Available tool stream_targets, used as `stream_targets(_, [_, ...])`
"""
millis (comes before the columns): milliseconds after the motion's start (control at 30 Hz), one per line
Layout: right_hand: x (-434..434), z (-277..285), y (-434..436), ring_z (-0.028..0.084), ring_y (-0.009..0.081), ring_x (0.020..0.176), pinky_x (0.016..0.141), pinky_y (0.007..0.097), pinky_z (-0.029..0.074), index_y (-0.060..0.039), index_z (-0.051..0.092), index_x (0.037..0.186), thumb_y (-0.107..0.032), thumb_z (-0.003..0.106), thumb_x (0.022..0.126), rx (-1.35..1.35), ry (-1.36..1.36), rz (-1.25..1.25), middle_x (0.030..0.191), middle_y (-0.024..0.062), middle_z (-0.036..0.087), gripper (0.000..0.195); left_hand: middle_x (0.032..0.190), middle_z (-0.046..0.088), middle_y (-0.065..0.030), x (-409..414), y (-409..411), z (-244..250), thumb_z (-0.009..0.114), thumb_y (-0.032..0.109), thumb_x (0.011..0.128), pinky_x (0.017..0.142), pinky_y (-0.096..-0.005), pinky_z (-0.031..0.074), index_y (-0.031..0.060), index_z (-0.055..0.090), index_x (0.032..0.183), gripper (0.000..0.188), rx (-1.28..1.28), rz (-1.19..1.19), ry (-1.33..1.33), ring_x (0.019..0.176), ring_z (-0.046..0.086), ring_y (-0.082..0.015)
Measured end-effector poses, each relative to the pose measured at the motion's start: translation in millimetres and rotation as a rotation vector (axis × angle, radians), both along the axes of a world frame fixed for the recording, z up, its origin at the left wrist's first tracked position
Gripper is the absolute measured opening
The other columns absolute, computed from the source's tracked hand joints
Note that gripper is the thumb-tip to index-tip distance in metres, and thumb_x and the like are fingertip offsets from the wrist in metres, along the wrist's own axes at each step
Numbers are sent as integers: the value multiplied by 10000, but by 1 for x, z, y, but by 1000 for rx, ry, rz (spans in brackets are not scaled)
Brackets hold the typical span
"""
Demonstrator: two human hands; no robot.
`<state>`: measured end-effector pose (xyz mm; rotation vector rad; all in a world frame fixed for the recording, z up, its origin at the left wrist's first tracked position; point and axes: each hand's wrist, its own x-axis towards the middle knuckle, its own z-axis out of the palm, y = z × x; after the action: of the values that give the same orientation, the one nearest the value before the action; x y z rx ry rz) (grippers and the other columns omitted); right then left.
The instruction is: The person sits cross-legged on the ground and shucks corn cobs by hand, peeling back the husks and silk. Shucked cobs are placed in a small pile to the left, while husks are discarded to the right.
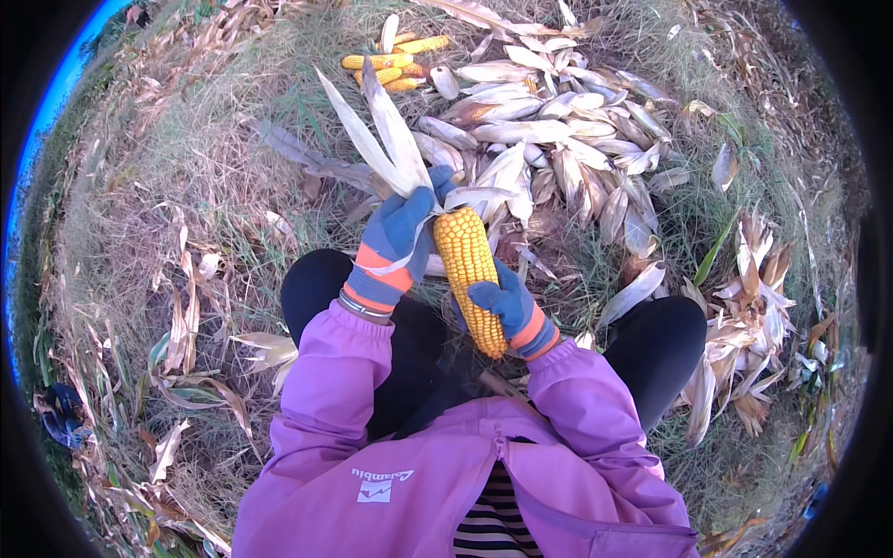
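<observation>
In front of my body, a yellow ear of corn [469, 268] slants with its kernels bare. My right hand [509, 300], in a blue and orange work glove, grips its lower end, thumb across the kernels. My left hand [404, 230], gloved alike, is closed around pale dry husk leaves [398, 143] at the ear's upper end. Two long leaves stick up past those fingers, and a thin strip hangs over the glove's back. One more husk piece [481, 195] spreads rightward from the top of the ear. The left fingertips are partly hidden by husk.
Beyond my hands lies a heap of ears in dry husks [558, 132]. Several husked yellow ears [391, 63] rest on the grass to its left. Loose husks [743, 335] are piled by my right knee [663, 349]. At the far left edge, a person [61, 415] is partly visible.
</observation>
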<state>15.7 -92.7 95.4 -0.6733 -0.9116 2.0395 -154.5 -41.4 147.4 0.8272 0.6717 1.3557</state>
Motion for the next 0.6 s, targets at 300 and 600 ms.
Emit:
stream_targets(300, [-1,10,-3,611,191,759,642,289,500,12,467,1212,-269,677,718,58,-62,84,930,105,608,606,807,580,-64,-8,-4,-2,521,284,917,803,-356,484,-55,544,1064,370,168,162,472,751,577,-174])
stream_targets(600, [5,12,-4,618,198,734,621,299,512,24,467,1203,-325,717,690,39,25,194,913,121,610,668,575,348,43,-14,4,-8,422,212,934,786,-360,451,46,498,840,205,-154,-211,-576,511,382,-106])
